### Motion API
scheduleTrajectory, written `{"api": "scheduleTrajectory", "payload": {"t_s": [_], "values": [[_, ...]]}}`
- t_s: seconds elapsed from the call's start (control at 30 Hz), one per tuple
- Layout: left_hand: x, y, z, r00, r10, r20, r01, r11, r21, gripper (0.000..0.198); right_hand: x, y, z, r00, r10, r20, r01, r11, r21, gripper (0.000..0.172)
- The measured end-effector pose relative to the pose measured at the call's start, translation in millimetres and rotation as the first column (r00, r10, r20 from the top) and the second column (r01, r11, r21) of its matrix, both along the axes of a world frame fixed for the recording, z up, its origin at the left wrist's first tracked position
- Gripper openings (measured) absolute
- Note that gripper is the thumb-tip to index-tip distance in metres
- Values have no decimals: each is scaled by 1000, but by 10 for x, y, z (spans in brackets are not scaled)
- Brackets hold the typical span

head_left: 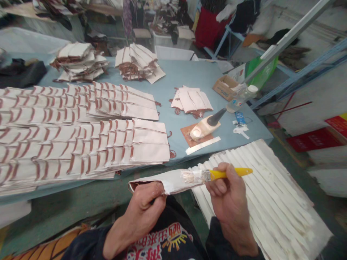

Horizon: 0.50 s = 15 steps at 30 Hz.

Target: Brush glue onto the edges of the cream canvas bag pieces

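My left hand point(145, 204) grips a flat white leather-like piece point(162, 181) with a brown edge, held level just off the table's front edge. My right hand point(229, 196) is closed round the yellow handle of a small brush point(217, 174). The brush's pale bristles rest on the right end of the held piece. To the right, under my right hand, lies a board of overlapping white strips point(271, 195).
Long rows of overlapped white pieces with brown trim point(81, 141) cover the blue table point(184, 79). Stacks of the same pieces point(192, 100) sit farther back. A glue bottle point(206, 126) lies on a brown pad, with a cardboard box point(226, 87) and clear bottle point(242, 96) beyond.
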<state>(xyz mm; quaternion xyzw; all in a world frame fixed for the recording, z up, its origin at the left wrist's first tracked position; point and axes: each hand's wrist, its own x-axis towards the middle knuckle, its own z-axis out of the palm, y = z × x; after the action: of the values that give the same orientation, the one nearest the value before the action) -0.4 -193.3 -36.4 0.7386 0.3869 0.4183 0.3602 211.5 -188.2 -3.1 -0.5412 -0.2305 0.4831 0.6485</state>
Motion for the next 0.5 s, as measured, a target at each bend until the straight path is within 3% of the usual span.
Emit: {"api": "scheduleTrajectory", "payload": {"t_s": [0.27,0.33,0.4,0.5], "values": [[30,20,110,999,0,42,9,977,-213,33,4,-70,35,999,-7,-33,8,1000,27,49],[36,18,149,1000,5,11,-4,991,-136,32,12,-79,53,999,-32,-44,33,999,25,49],[31,14,169,1000,4,-30,-3,999,42,31,26,-89,73,997,-59,-47,60,998,21,48],[14,3,143,996,-29,-87,51,966,255,30,45,-105,101,997,-73,-32,74,997,19,48]]}}
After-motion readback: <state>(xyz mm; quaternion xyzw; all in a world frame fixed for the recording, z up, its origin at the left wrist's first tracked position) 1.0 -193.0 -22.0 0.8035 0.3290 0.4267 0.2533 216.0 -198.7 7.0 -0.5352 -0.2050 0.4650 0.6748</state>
